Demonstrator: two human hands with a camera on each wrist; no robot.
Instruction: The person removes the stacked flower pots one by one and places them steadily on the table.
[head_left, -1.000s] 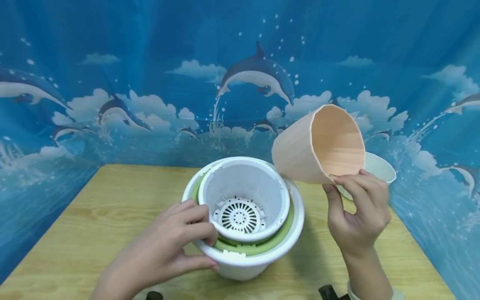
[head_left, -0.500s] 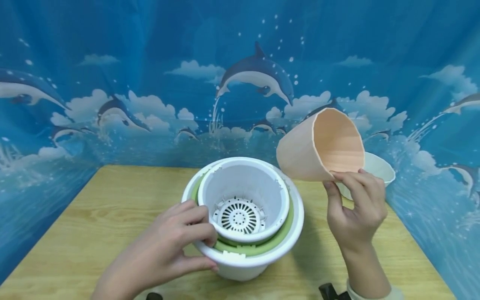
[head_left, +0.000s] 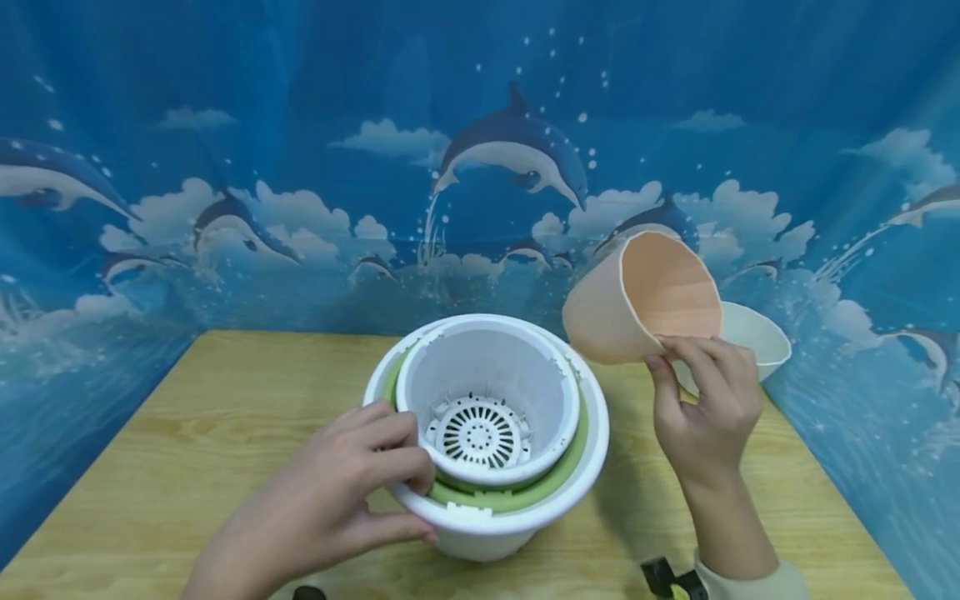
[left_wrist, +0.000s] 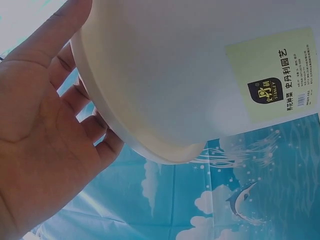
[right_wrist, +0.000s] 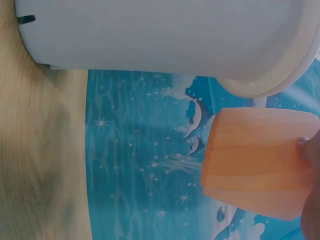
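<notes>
Pinching tilted peach pot (head_left: 637,298)

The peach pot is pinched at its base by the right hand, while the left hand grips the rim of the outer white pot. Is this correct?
Not at its base: the head view shows the right hand pinching the peach pot by its rim. The rest is correct.

The inner white pot (head_left: 487,358) can be entered from above; the outer white pot (head_left: 491,523) is blocked near-left by the left hand (head_left: 356,471); the pale pot (head_left: 761,337) is partly screened by the peach pot (head_left: 603,317)
</notes>
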